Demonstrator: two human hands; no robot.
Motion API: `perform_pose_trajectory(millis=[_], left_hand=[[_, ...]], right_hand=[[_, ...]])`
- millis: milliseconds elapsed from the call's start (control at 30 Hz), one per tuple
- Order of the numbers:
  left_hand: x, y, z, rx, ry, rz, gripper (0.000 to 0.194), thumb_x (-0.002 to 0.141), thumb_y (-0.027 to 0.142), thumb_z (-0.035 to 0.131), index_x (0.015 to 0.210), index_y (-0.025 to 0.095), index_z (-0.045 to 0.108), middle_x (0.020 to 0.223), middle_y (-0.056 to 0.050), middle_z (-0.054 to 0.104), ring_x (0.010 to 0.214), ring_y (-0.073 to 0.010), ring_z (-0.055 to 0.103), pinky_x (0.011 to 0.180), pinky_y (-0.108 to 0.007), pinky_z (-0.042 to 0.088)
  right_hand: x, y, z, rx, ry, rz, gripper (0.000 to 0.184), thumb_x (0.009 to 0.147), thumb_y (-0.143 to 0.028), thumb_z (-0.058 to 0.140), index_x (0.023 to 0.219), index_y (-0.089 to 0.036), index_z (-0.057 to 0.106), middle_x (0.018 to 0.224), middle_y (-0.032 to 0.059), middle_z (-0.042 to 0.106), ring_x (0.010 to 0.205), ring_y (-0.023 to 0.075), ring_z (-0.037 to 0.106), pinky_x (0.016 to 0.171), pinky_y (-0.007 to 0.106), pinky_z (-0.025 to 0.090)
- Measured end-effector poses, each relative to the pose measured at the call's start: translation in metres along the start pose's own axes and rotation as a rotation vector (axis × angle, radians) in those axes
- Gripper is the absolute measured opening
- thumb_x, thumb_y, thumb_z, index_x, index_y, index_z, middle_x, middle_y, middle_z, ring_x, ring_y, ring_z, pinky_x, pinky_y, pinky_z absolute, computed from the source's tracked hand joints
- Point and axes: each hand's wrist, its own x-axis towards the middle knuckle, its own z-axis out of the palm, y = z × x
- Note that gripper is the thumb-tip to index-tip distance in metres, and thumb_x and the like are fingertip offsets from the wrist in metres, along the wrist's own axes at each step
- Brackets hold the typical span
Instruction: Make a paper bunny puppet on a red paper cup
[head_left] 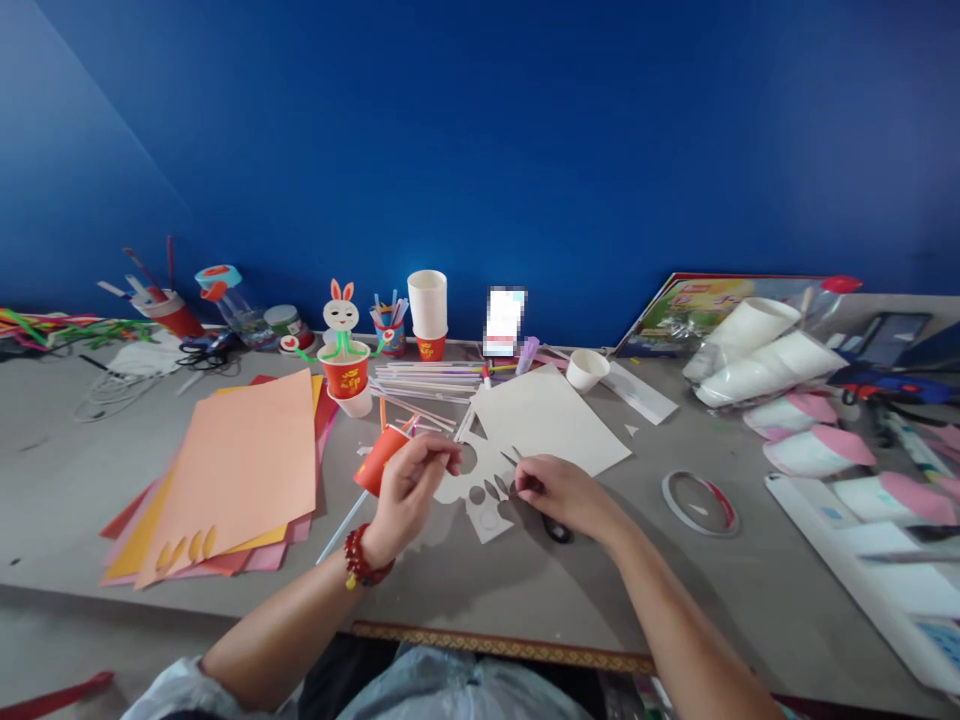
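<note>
My left hand (414, 482), with a red bead bracelet at the wrist, has its fingers pinched together; what they hold, if anything, is too small to make out. Just behind it a red paper cup (370, 468) lies tilted, with a pale straw (341, 527) beside it. My right hand (564, 492) is closed, thumb against fingers, and its contents are hidden. Black-handled scissors (556, 529) show partly from under it. Between both hands lie white paper scraps (489, 522) with round and leaf-shaped cutouts. Beyond them is a white sheet (551, 425).
Coloured paper sheets (255, 460) are stacked at left. Behind stand a rabbit figure (342, 316) on a red cup (347, 374), stacked white cups (427, 305), straws (427, 378) and a phone (505, 322). A tape roll (670, 500) and bagged cups (772, 365) are at right.
</note>
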Motion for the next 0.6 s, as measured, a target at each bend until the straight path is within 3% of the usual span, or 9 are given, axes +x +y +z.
perform_pose_trajectory(millis=[133, 233, 433, 600], left_hand=[[0.001, 0.012, -0.004, -0.161, 0.077, -0.056, 0.015, 0.095, 0.029, 0.055, 0.096, 0.018, 0.066, 0.085, -0.004, 0.065, 0.073, -0.0146, 0.061, 0.071, -0.028, 0.050], [-0.002, 0.029, -0.011, -0.173, 0.074, -0.016, 0.012, 0.094, 0.023, 0.056, 0.097, 0.019, 0.066, 0.086, -0.004, 0.065, 0.073, -0.0145, 0.061, 0.069, -0.028, 0.050], [0.001, 0.057, -0.044, 0.124, 0.176, 0.314, 0.015, 0.092, 0.019, 0.055, 0.099, 0.020, 0.068, 0.085, -0.005, 0.066, 0.075, -0.0181, 0.061, 0.070, -0.033, 0.050], [0.006, 0.049, -0.082, 0.406, 0.192, 0.138, 0.013, 0.093, 0.023, 0.055, 0.100, 0.020, 0.067, 0.092, -0.005, 0.066, 0.087, -0.0188, 0.063, 0.079, -0.032, 0.051]], right_hand=[[-0.005, 0.008, -0.011, 0.061, 0.055, 0.011, 0.016, 0.082, -0.012, 0.053, 0.086, -0.022, 0.065, 0.084, 0.0008, 0.068, 0.079, 0.0189, 0.060, 0.070, 0.028, 0.042], [-0.008, 0.011, -0.015, 0.092, 0.123, 0.044, 0.016, 0.084, -0.016, 0.053, 0.086, -0.023, 0.067, 0.088, 0.0010, 0.069, 0.081, 0.0183, 0.061, 0.074, 0.028, 0.043], [-0.010, 0.009, -0.014, 0.165, 0.134, 0.028, 0.014, 0.089, -0.023, 0.054, 0.084, -0.024, 0.067, 0.088, 0.0004, 0.069, 0.080, 0.0171, 0.061, 0.070, 0.027, 0.044], [-0.009, 0.010, -0.011, 0.171, 0.161, 0.016, 0.013, 0.090, -0.021, 0.053, 0.083, -0.023, 0.063, 0.087, 0.0005, 0.067, 0.081, 0.0169, 0.060, 0.071, 0.027, 0.044]])
